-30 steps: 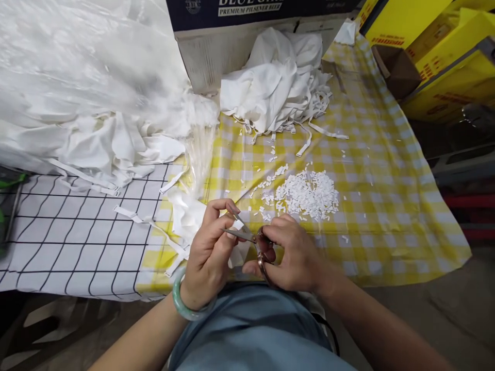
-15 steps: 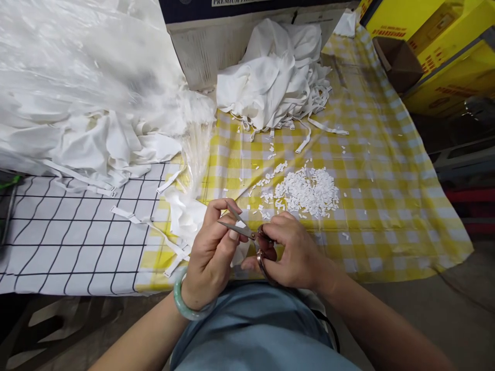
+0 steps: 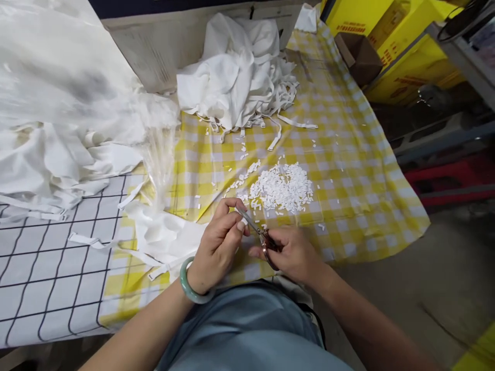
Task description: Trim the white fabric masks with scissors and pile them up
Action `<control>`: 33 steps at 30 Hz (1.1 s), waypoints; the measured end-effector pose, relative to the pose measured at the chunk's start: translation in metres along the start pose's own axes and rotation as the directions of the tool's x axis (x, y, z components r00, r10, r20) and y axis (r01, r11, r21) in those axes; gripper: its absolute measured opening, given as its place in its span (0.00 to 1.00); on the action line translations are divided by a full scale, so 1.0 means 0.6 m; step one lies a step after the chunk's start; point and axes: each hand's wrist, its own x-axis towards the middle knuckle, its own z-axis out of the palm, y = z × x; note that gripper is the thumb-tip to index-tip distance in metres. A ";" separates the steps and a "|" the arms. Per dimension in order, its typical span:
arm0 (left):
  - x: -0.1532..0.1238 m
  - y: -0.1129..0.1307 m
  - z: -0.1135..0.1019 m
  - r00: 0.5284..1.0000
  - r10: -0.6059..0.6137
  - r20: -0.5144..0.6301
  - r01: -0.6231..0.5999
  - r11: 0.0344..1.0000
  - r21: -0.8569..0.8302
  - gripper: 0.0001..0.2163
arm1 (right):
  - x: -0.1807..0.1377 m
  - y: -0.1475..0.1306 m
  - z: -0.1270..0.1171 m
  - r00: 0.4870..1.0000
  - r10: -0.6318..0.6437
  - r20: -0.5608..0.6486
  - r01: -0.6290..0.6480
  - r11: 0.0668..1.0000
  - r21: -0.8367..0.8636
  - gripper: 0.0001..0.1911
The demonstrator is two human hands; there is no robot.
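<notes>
Scissors (image 3: 251, 220): above the worktop (image 3: 356, 221), near its front edge, tips at the left hand (image 3: 218, 247).
Left grip: thumb and fingers pressed together; I cannot tell what they pinch.
Right hand (image 3: 294, 253): closed around the scissors' handles.
Loose cloth (image 3: 160, 232): along the front edge, reaching to the left hand.
Snippets (image 3: 284, 186): piled farther from that edge.
Cloth heap (image 3: 235, 72): beyond them, before the box (image 3: 149, 56).

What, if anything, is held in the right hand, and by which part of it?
The right hand holds small metal scissors by their brown ring handles.
</notes>
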 end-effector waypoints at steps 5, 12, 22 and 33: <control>-0.032 0.022 0.005 0.947 0.095 0.306 -0.158 0.970 0.187 0.10 | -0.004 0.028 -0.008 0.998 0.010 -0.055 -0.004 0.992 0.123 0.16; -0.125 0.016 -0.145 0.993 0.036 -0.116 0.035 0.832 0.554 0.09 | 0.024 0.024 0.012 0.982 -0.124 -0.139 0.106 0.986 -0.131 0.17; -0.176 -0.027 -0.211 0.989 -0.058 0.137 -0.057 0.704 0.708 0.06 | 0.041 -0.069 0.142 0.913 -0.402 0.064 0.406 0.910 -0.077 0.15; -0.206 -0.005 -0.254 0.925 -0.367 0.100 0.254 0.791 0.557 0.09 | 0.047 -0.022 0.118 0.940 -0.209 -0.268 0.189 0.977 -0.100 0.08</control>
